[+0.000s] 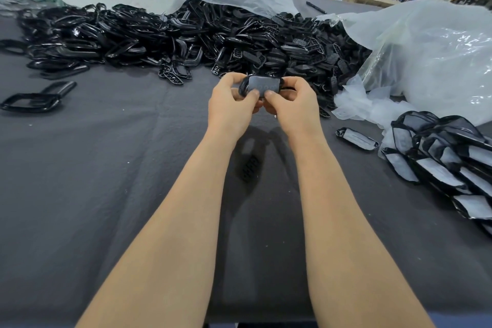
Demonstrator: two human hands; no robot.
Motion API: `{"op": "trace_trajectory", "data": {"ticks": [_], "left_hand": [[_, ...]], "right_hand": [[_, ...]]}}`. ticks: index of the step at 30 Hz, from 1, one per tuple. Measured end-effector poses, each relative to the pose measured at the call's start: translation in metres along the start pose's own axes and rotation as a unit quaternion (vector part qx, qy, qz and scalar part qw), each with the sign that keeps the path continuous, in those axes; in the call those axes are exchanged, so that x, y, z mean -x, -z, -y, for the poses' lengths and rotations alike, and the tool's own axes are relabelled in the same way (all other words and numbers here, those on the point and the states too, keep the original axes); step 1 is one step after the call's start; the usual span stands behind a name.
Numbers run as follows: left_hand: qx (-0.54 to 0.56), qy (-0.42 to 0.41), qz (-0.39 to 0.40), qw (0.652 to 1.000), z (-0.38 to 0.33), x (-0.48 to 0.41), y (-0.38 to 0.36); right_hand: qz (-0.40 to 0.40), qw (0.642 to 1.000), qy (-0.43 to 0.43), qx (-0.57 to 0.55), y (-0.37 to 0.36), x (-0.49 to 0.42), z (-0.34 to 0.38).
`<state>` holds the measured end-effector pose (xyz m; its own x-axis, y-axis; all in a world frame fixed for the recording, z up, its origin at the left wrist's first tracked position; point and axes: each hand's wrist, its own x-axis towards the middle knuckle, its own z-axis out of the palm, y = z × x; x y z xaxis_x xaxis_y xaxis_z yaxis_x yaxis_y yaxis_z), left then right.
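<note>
both hands meet just above the middle of the view, toward 12 o'clock, and hold one part clear of the cloth. the left hand pinches the part's left end, thumb on the near face and fingers curled behind. the right hand pinches the right end the same way. the two thumbs lie side by side on the lower edge of the grey panel.

the step looks like seating that grey panel into its black frame. to do it well, i would keep the frame square between the fingers and press with the thumb pads from the middle outward, toward 9 and 3 o'clock. before letting go, check that the panel's edge sits under the rim all round. pushing one end only would likely bow the thin frame.

the part is a rounded oblong: a glossy black plastic rim round a matte, pale grey face that looks soft. the pile at 11 to 12 o'clock holds hard, shiny black loops mixed with small perforated inserts. one such insert lies on the cloth between the forearms, at 6 o'clock from the hands. at 3 to 4 o'clock a stack shows grey faces overlapping like tiles. a crinkled clear bag slumps at 2 o'clock. the cloth is dark grey and creased.
</note>
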<state>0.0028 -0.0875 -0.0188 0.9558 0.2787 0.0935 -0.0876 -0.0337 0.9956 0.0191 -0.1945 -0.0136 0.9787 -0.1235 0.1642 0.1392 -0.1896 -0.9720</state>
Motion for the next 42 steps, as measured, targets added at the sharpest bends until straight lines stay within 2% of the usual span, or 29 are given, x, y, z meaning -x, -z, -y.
{"op": "trace_trajectory", "data": {"ticks": [5, 8, 17, 23, 28, 32, 42], "left_hand": [[-0.043, -0.025, 0.031, 0.998, -0.0006, 0.0028, -0.0010], [-0.078, -0.060, 0.048, 0.994, -0.0007, 0.0054, -0.0040], [-0.123, -0.114, 0.053, 0.984, -0.0029, 0.0088, -0.0056], [-0.057, -0.063, 0.052, 0.995, -0.0023, 0.0065, -0.0042], [0.004, -0.032, 0.060, 0.998, -0.0027, 0.0055, -0.0044], [0.026, -0.024, 0.063, 0.997, -0.0035, 0.0056, -0.0035], [0.042, 0.030, 0.020, 0.998, -0.0048, 0.0066, 0.0003]], "right_hand": [[0.015, 0.997, -0.022, -0.066, -0.0033, 0.0021, 0.0025], [0.004, 0.997, -0.035, -0.064, -0.0032, 0.0004, 0.0008], [0.010, 0.988, -0.064, -0.142, -0.0023, 0.0004, 0.0023], [0.037, 0.984, -0.048, -0.170, 0.0003, 0.0001, 0.0046], [-0.022, 0.981, -0.058, -0.185, 0.0004, -0.0002, 0.0061], [-0.027, 0.976, -0.070, -0.207, 0.0008, 0.0000, 0.0076], [0.008, 0.996, 0.000, -0.093, -0.0016, 0.0032, 0.0037]]}}
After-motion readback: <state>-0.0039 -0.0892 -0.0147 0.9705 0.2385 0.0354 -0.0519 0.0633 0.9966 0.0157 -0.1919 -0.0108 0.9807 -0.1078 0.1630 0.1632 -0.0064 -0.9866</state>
